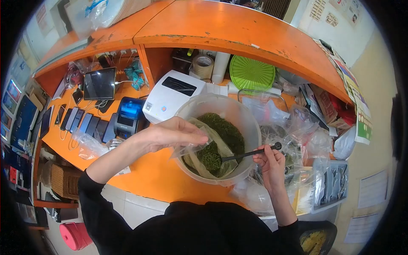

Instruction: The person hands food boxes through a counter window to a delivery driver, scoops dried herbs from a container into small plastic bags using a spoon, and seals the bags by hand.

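Black and long-handled, a ladle [239, 157] is held in the right hand [271, 160], the fingers closed around its shaft near the end; its bowl is loaded with chopped green leafy stuff. The left hand [180, 132] pinches a clear plastic bag [191, 157] by its upper edge, fingers drawn narrow. Both bag and ladle bowl are inside a big translucent white tub [253, 127], at the centre of the frame, with more of the loose green stuff around them. The step in hand seems to be scooping with the bag kept close; the next move calls for a level ladle and a well-spread bag mouth, though I cannot tell whether the bowl is inside it.

Beyond the tub, a white label printer [176, 94] stands at upper left on the orange counter [159, 182], a ribbed lime-green round lid [252, 73] at upper centre, and crumpled clear bags [293, 142] to the right, beside a grey-blue tray [329, 205]
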Demonstrator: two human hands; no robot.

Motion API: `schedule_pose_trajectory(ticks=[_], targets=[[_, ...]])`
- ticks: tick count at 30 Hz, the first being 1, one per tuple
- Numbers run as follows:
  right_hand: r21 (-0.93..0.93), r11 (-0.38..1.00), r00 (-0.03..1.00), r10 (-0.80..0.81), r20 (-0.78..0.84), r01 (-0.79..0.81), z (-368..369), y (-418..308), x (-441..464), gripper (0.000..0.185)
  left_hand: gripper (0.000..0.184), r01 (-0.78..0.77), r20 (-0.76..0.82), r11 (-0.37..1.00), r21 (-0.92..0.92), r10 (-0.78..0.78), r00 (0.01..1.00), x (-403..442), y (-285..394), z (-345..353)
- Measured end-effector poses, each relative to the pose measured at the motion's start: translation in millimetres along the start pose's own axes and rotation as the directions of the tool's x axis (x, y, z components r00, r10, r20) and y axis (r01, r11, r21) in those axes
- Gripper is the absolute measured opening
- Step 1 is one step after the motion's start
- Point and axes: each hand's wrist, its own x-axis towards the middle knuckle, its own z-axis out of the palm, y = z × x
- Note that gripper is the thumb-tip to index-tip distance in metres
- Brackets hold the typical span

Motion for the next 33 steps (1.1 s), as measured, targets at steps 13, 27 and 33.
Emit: schedule_pose_trajectory(ticks=[13, 27, 33], targets=[[0.061, 0.998, 0.998, -0.001, -0.063, 0.004, -7.4, 14.8, -30.1, 0.025, 0.056, -0.179, -0.026, 0.984, 0.017, 0.180, 0.983, -24.7, 11.8, -2.3], [0.136, 0.991, 0.994, 0.011, -0.106, 0.004, -6.2, 18.8, -34.8, 0.023, 0.064, -0.459, -0.245, 0.859, 0.225, 0.506, 0.827, -38.7, -4.5, 1.1], [0.185, 0.982, 0.983, 0.004, -0.186, 0.031, -3.7, 17.9, -29.4, 0.022, 0.066, -0.429, -0.250, 0.596, 0.679, 0.737, 0.628, -41.5, -11.4, 15.0]])
